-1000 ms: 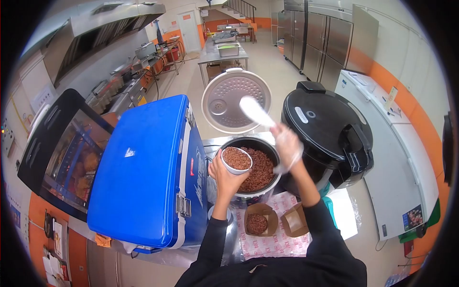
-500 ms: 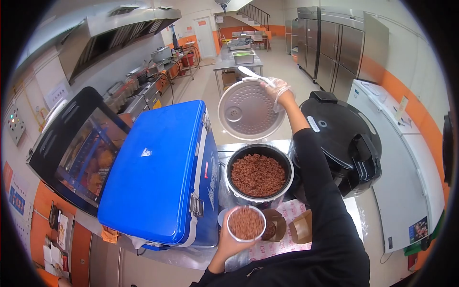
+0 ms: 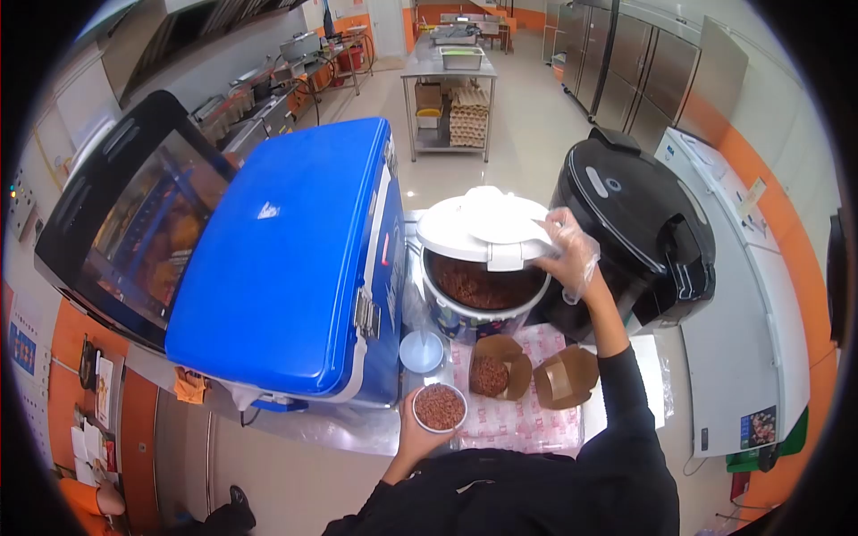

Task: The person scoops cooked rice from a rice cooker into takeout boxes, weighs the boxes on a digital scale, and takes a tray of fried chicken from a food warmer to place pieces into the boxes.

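My left hand (image 3: 413,439) grips a white cup (image 3: 459,423) filled with reddish-brown cooked rice, held near my body. In a clear plastic glove, my right hand (image 3: 572,257) grasps the edge of the white rice cooker lid (image 3: 465,234). That lid is partly lowered over the patterned rice cooker (image 3: 483,323), and reddish-brown rice (image 3: 469,284) shows through the gap. Whether the white rice paddle is still in my right hand I cannot make out against the lid. An open kraft box (image 3: 513,364) with a rice portion stands beside another open kraft box (image 3: 567,379).
A big blue cooler box (image 3: 286,259) flanks the cooker on the left, and a large black cooker (image 3: 630,210) on the right. A pale blue-white bowl (image 3: 422,352) sits before the cooker. Pink printed paper (image 3: 518,431) lies under the boxes. Part of another person in orange (image 3: 85,505) shows lower left.
The rice cooker lid has swung down from upright to partly over the pot, with my right hand following it. My left hand and the cup of rice have shifted slightly left and towards me.
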`<state>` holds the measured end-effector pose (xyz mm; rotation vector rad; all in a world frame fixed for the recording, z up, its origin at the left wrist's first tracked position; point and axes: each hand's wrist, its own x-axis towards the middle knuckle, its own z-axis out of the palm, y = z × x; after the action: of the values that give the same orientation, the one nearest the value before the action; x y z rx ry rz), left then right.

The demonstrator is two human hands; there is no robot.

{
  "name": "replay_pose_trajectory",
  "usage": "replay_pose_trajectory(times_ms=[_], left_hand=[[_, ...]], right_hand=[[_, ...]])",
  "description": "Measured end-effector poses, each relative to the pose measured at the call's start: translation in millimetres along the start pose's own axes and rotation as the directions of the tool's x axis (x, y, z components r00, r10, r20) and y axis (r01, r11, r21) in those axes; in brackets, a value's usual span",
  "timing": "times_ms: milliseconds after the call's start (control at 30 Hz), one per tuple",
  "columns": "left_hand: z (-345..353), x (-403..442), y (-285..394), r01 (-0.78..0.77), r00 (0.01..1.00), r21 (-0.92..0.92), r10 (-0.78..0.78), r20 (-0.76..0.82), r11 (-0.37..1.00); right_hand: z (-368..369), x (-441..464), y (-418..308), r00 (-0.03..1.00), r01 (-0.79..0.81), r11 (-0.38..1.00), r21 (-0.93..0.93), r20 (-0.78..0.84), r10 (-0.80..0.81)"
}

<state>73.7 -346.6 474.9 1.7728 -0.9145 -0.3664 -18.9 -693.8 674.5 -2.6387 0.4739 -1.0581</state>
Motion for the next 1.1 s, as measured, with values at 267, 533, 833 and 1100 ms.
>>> replay_pose_trajectory(times_ms=[267, 533, 833, 1100], left_hand=[[18, -9, -57, -0.071, 0.997, 0.101, 0.068, 0.029, 0.992], [-7, -33, -62, 0.031, 0.993, 0.358, -0.069, 0.096, 0.933], [-92, -71, -53, 0.221, 0.963, 0.573, -0.086, -0.254, 0.789], [-99, -66, -57, 0.368, 0.922, 0.509, -0.377, -0.091, 0.778]], right_hand=[[8, -50, -18, 0.988, -0.092, 0.994, -0.067, 0.115, 0.099], [55, -42, -33, 0.926, -0.379, 0.924, 0.055, 0.023, 0.378], [76, -41, -32, 0.820, -0.572, 0.818, 0.052, 0.056, 0.570], [83, -38, -18, 0.751, -0.659, 0.734, -0.164, -0.083, 0.655]])
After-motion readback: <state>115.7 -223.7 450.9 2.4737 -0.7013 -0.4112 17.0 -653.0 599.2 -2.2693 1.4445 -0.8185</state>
